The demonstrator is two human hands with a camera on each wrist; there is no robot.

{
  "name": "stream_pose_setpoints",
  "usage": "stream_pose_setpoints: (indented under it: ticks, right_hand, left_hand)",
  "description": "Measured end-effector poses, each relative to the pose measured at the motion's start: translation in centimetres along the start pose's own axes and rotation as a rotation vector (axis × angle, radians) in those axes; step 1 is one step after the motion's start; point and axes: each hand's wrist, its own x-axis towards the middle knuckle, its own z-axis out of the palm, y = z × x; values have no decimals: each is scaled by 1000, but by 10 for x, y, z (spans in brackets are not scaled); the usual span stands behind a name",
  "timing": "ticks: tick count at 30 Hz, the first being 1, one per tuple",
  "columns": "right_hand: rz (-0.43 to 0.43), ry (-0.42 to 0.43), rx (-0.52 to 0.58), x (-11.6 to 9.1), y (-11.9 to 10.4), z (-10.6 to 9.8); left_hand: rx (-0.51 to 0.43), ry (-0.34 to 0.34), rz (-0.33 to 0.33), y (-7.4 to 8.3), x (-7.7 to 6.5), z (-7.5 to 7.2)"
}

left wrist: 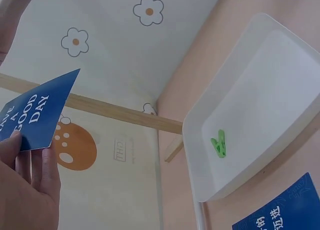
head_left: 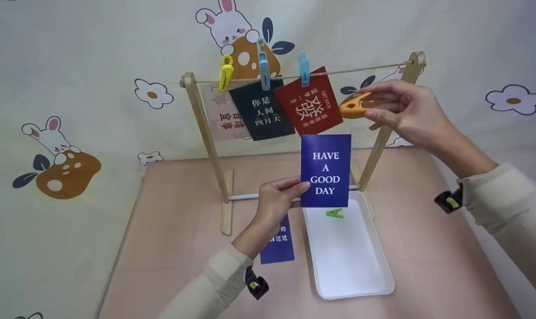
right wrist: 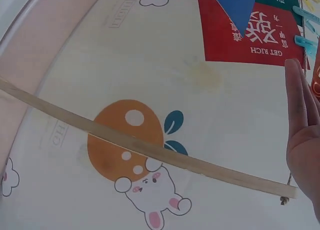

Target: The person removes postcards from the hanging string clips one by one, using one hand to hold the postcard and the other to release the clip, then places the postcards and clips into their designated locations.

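Note:
My left hand pinches a blue card reading HAVE A GOOD DAY by its lower left edge, below the rope. In my right hand is an orange clothespin, held between thumb and fingers just right of the red card. That red card hangs tilted from a light blue clothespin. Beside it a dark green card hangs from another blue clothespin. A pale card hangs at the left under a yellow clothespin. The right wrist view shows only part of the right hand.
A wooden frame holds the rope between two posts. On the pink table stands a white tray with a green clothespin in it. Another blue card lies left of the tray. A patterned curtain hangs behind.

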Motion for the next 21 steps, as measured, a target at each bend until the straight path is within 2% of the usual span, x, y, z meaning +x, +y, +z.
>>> stream_pose_setpoints:
  ticks: [12,17,21]
  right_hand:
    - [15,-53,-22,-28,35,18]
    - [46,-105,-45,-38,50,31]
    - [56,-115,-64,-46,61,44]
  left_hand:
    - [-2,42,-10,-22,-2,-4]
    - [24,74,-43,-39,-2,-6]
    - [15,79,-60,-55,0,-10]
